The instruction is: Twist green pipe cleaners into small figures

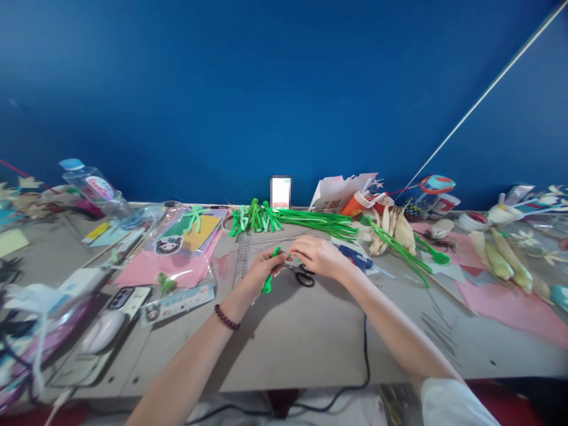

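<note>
Taking our left hand [265,267] and right hand [317,255] as the dial's centre, we have scissors [306,278] near at five o'clock, a glue gun [356,258] at three and a ruler [242,257] at nine. Green stems [322,221] stretch out at one, a mouse [105,331] sits at eight, a bottle [95,186] farther off at ten. All crowd a grey table [306,349] before a blue wall [266,89]. Our left fingers curl closed around a green piece [267,286]; our right fingers bunch near it, their hold unclear to us.
</note>
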Demonstrator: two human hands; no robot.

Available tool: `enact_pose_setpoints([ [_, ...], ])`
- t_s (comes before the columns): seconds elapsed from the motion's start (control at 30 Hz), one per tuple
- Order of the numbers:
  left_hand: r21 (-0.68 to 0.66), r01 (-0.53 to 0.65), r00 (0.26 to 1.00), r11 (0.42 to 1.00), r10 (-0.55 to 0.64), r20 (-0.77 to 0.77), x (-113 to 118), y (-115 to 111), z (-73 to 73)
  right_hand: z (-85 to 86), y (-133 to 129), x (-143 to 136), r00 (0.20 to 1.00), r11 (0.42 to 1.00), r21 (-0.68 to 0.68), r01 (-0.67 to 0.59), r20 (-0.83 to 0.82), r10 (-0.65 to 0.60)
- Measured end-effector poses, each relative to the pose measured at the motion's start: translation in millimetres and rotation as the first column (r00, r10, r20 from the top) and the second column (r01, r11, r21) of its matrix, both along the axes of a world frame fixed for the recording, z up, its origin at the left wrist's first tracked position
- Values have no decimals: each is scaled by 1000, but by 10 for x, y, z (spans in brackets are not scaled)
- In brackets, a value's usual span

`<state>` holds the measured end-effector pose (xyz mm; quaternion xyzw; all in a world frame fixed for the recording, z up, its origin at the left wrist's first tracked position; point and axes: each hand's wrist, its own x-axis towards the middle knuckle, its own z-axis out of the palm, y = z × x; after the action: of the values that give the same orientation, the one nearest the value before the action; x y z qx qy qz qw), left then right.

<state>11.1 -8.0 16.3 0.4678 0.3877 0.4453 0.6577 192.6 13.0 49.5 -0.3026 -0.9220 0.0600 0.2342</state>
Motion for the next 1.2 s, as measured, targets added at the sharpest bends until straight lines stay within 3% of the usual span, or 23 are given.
enact_pose_setpoints([
  [0.9, 21, 40, 990, 999, -37, -133, -19, 6, 4, 40, -54, -26, 993, 999, -38, 37, 117, -32],
  [1.07, 175, -9, 955, 984, 60, -291, 9, 8, -26, -2, -27, -14, 996, 997, -76, 32, 80, -26],
  [1.2, 374, -28, 886, 927, 196, -420, 12, -6, -64, -49, 8, -7, 999, 988, -149, 35, -14, -38],
])
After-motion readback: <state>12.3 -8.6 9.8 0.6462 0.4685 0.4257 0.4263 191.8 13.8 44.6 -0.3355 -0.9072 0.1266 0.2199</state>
